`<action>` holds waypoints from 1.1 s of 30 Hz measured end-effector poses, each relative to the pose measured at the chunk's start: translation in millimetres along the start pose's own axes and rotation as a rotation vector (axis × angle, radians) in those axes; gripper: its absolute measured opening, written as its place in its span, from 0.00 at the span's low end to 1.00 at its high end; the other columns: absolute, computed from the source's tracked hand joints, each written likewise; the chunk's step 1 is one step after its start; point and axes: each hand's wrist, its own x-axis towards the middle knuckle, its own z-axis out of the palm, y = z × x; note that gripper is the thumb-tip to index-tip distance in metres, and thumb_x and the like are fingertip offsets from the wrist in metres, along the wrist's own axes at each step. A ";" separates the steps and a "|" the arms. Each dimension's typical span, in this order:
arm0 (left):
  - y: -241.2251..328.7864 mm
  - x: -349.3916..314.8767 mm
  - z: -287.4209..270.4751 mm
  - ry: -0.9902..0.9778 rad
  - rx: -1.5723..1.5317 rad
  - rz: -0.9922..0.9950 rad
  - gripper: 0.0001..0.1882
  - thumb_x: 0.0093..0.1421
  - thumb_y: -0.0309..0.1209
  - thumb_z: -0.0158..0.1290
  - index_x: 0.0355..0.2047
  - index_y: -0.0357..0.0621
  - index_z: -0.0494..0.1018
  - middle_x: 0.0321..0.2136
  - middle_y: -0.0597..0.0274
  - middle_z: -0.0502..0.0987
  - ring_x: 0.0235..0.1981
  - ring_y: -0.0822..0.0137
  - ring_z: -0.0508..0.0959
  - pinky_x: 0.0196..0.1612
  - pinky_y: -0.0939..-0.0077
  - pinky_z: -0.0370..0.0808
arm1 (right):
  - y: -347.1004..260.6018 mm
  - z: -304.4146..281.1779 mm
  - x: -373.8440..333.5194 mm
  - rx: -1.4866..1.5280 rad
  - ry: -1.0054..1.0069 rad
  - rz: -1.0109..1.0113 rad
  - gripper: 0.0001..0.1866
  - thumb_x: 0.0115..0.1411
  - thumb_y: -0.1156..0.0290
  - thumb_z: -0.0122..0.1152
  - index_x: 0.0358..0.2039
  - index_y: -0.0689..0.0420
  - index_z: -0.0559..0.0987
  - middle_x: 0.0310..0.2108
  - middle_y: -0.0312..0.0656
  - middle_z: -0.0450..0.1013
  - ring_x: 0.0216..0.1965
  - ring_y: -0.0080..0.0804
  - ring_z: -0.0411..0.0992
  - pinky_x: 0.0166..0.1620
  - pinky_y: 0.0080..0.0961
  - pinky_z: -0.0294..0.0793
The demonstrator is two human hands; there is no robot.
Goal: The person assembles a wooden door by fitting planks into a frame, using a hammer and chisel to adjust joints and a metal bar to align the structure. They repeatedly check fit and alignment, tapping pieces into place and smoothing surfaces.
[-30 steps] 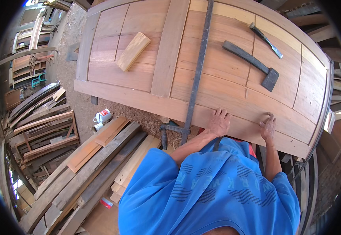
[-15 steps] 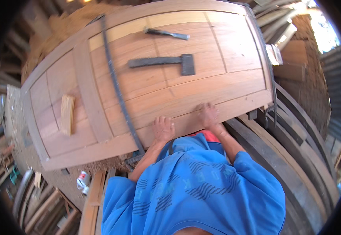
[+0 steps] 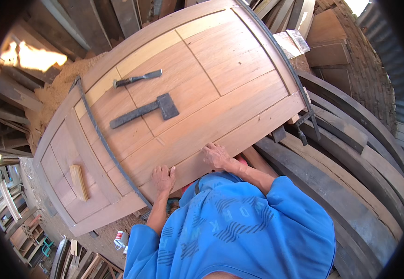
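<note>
A large panelled wooden door (image 3: 188,135) lies flat before me. My left hand (image 3: 163,178) rests on its near edge, fingers loosely bent and apart, holding nothing. Farther right along that edge, my right hand (image 3: 216,156) lies on the wood with its fingers spread a little and nothing in them. Beyond the hands sits a dark hammer or mallet (image 3: 167,106) with a blocky head. A chisel (image 3: 139,78) lies past it. One long bar clamp (image 3: 104,142) crosses the door left of my hands; another bar clamp (image 3: 285,60) runs along its right end.
A small wood block (image 3: 78,182) lies on the door's left part. Long dark planks (image 3: 332,186) are stacked at the right, close to my right arm. A white and red can (image 3: 121,239) stands on the ground at the lower left. Sawdust (image 3: 69,88) is heaped beyond the door.
The view has turned, so the door and the tools on it appear more slanted and farther left. Both hands still rest on the near edge.
</note>
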 end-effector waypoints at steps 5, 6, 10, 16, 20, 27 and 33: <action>5.0 18.0 -1.1 -0.169 0.012 -0.105 0.22 0.59 0.51 0.60 0.28 0.44 0.73 0.30 0.51 0.76 0.38 0.47 0.76 0.41 0.48 0.71 | 38.4 -41.0 0.7 0.032 0.041 -0.002 0.24 0.60 0.61 0.62 0.54 0.58 0.76 0.51 0.55 0.73 0.51 0.58 0.73 0.54 0.50 0.74; 7.2 24.2 -1.5 -0.226 0.024 -0.145 0.22 0.59 0.52 0.60 0.28 0.44 0.74 0.31 0.50 0.77 0.38 0.47 0.77 0.41 0.48 0.72 | 51.0 -46.5 3.2 0.048 0.051 0.000 0.23 0.60 0.62 0.61 0.54 0.59 0.77 0.51 0.56 0.73 0.51 0.59 0.74 0.53 0.50 0.74; -2.7 33.4 11.5 -0.346 0.002 -0.309 0.21 0.58 0.52 0.61 0.32 0.45 0.77 0.36 0.47 0.81 0.41 0.44 0.80 0.44 0.48 0.75 | 81.5 -68.1 33.3 0.112 0.051 0.006 0.17 0.60 0.66 0.59 0.46 0.62 0.80 0.43 0.61 0.78 0.49 0.58 0.76 0.52 0.49 0.76; 13.2 65.3 -22.1 -0.265 -0.185 -0.368 0.20 0.56 0.46 0.64 0.38 0.42 0.78 0.35 0.47 0.82 0.41 0.43 0.80 0.47 0.47 0.75 | 29.4 -141.6 104.0 0.025 0.199 -0.034 0.18 0.63 0.64 0.61 0.48 0.62 0.76 0.32 0.54 0.79 0.42 0.55 0.77 0.49 0.49 0.75; 4.7 112.2 -35.7 0.197 -0.163 -0.380 0.23 0.57 0.39 0.62 0.46 0.35 0.73 0.47 0.38 0.76 0.52 0.39 0.74 0.55 0.45 0.69 | -35.0 -176.6 174.7 -0.039 0.311 -0.135 0.22 0.60 0.64 0.64 0.52 0.58 0.74 0.41 0.54 0.78 0.46 0.57 0.75 0.51 0.49 0.74; -51.5 166.6 -4.2 0.372 -0.020 -0.473 0.38 0.60 0.35 0.53 0.66 0.28 0.53 0.69 0.29 0.51 0.70 0.30 0.50 0.71 0.39 0.49 | -159.4 -157.0 315.5 -0.147 0.437 -0.298 0.28 0.58 0.65 0.64 0.59 0.54 0.71 0.53 0.50 0.70 0.55 0.51 0.68 0.57 0.49 0.70; -62.2 174.0 -5.1 0.352 -0.050 -0.471 0.38 0.59 0.32 0.51 0.67 0.28 0.52 0.70 0.29 0.50 0.71 0.29 0.47 0.72 0.38 0.44 | -193.2 -116.9 396.4 -0.263 0.416 -0.275 0.23 0.57 0.66 0.64 0.54 0.53 0.75 0.47 0.47 0.71 0.50 0.50 0.69 0.53 0.47 0.69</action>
